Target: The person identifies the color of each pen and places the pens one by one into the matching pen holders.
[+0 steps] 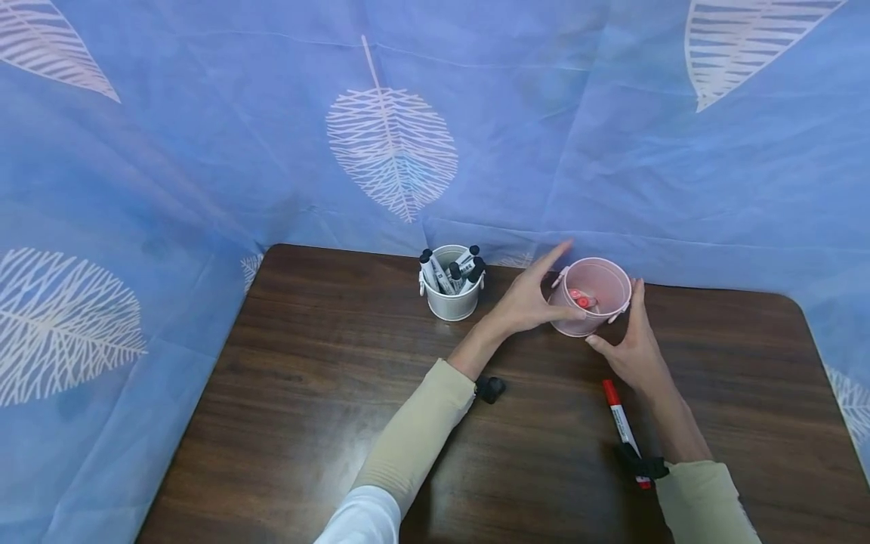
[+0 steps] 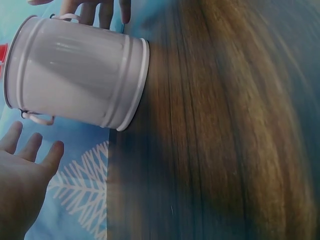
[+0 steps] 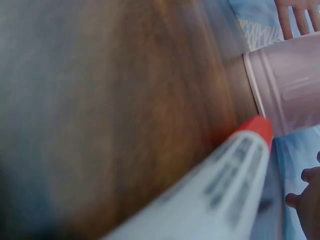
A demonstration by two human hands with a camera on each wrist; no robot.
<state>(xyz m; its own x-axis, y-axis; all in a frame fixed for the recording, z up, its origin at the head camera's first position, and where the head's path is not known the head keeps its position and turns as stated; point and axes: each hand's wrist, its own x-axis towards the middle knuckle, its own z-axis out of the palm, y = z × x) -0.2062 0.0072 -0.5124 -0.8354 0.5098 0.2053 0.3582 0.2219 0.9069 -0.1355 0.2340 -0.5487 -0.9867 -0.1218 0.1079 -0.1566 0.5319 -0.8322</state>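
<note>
A small pink bucket [image 1: 567, 326] stands near the table's back edge, with red-ended markers [image 1: 582, 301] inside; how many is unclear. My left hand [image 1: 526, 302] is at its left side, fingers spread, the thumb in front of the bucket wall. To the bucket's right, my right hand [image 1: 635, 351] has its fingers extended beside the rim and its thumb near the base. The left wrist view shows a gap between the bucket [image 2: 75, 75] and the left fingers [image 2: 52, 159]. Whether the right hand touches the bucket, I cannot tell. A red-capped marker [image 1: 621, 425] lies below my right hand, partly covered by the wrist strap.
A white bucket [image 1: 451, 308] holding several black-capped markers stands left of the left hand. Both buckets are on a dark wooden table [image 1: 306, 393]. Behind it hangs a blue cloth [image 1: 510, 151] with white leaf prints.
</note>
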